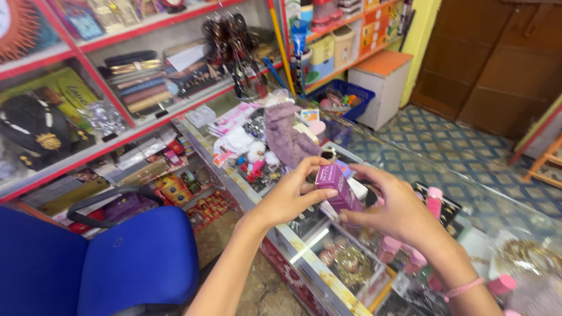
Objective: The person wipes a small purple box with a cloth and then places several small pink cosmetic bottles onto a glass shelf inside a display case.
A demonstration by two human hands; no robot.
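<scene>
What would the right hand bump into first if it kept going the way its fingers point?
Probably the left hand: the right hand points leftward across the small purple box both hands hold, though depth is hard to judge.

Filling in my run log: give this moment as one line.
left hand: grips purple box | right hand: grips same box | below: glass counter | beside: blue chair

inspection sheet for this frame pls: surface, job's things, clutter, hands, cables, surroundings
surface: glass counter, jewellery showing beneath
job's things: purple box, held over the counter
clutter: mauve cloth, pink bottles, small packets
hands: left hand and right hand both grip the box
cables: nothing seen
surroundings: red shelves of goods, blue chair, blue basket, tiled floor, wooden door
</scene>
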